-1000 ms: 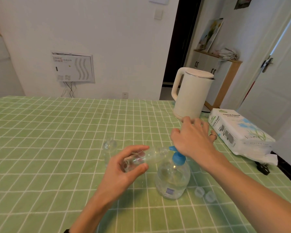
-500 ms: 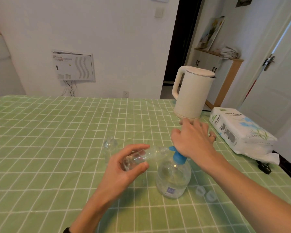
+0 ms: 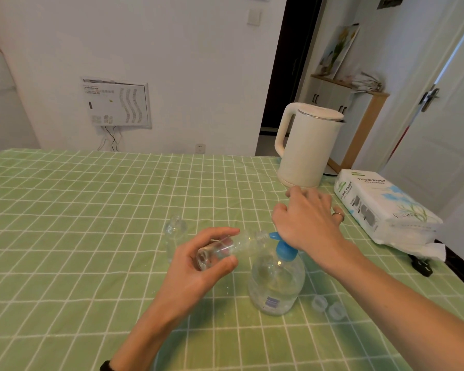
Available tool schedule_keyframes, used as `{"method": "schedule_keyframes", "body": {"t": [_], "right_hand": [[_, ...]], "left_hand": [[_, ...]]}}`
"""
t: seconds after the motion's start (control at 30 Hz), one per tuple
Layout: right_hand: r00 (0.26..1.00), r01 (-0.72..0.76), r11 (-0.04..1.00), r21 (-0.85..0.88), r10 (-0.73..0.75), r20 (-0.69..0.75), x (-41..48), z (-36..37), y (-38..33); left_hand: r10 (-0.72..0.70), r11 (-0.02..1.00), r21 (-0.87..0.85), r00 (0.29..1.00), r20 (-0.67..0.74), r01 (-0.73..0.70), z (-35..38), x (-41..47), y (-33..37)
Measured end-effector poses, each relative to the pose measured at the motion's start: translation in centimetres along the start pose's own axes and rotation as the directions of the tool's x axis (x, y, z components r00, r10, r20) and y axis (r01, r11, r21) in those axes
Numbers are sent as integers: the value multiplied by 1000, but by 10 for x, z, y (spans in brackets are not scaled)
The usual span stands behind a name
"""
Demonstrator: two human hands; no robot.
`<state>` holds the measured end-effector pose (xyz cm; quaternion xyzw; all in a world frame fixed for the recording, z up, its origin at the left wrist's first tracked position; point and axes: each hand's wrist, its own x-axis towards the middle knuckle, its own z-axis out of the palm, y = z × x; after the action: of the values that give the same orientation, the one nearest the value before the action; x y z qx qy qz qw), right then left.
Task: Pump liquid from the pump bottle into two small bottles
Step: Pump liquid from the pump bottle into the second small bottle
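Fingers [image 3: 217,232] of the left hand [image 3: 198,266] are pinching a small clear bottle [image 3: 239,242] sideways, mouth at the blue spout [image 3: 273,235] of the pump bottle [image 3: 276,285] — the right hand [image 3: 308,223], fingers spread flat, is pressing on its top.

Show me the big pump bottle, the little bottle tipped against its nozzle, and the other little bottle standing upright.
Clear plastic pump bottle with blue head [image 3: 276,285]: head view, on its round body.
Small clear tilted bottle [image 3: 248,241]: head view, on its shoulder.
Small clear upright bottle [image 3: 175,229]: head view, on its upper body.
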<state>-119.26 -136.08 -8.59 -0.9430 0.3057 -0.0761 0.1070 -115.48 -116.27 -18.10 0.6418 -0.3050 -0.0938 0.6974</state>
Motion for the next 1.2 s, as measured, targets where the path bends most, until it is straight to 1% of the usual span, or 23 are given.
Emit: {"method": "schedule_keyframes", "body": {"t": [0.17, 0.33, 0.6, 0.83, 0.93, 1.2], "right_hand": [[1000, -12, 1000, 23, 12, -6, -1, -2, 1], [999, 16, 1000, -12, -17, -48, 1, -7, 0], [1000, -4, 1000, -6, 4, 14, 1, 0, 0], [999, 2, 1000, 13, -1, -45, -1, -5, 1], [996, 28, 1000, -11, -29, -79, 0, -8, -1], [1000, 4, 1000, 1, -4, -10, -1, -1, -1]], "left_hand": [[-16, 1000, 6, 1000, 16, 15, 1, -1, 0], [0, 1000, 8, 1000, 13, 0, 2, -1, 3], [-12, 1000, -19, 1000, 10, 13, 2, -1, 1], [-11, 1000, -7, 1000, 22, 11, 4, -2, 2], [-1, 1000, 12, 1000, 20, 1, 4, -2, 2], [-14, 1000, -4, 1000, 4, 14, 3, -1, -1]]}}
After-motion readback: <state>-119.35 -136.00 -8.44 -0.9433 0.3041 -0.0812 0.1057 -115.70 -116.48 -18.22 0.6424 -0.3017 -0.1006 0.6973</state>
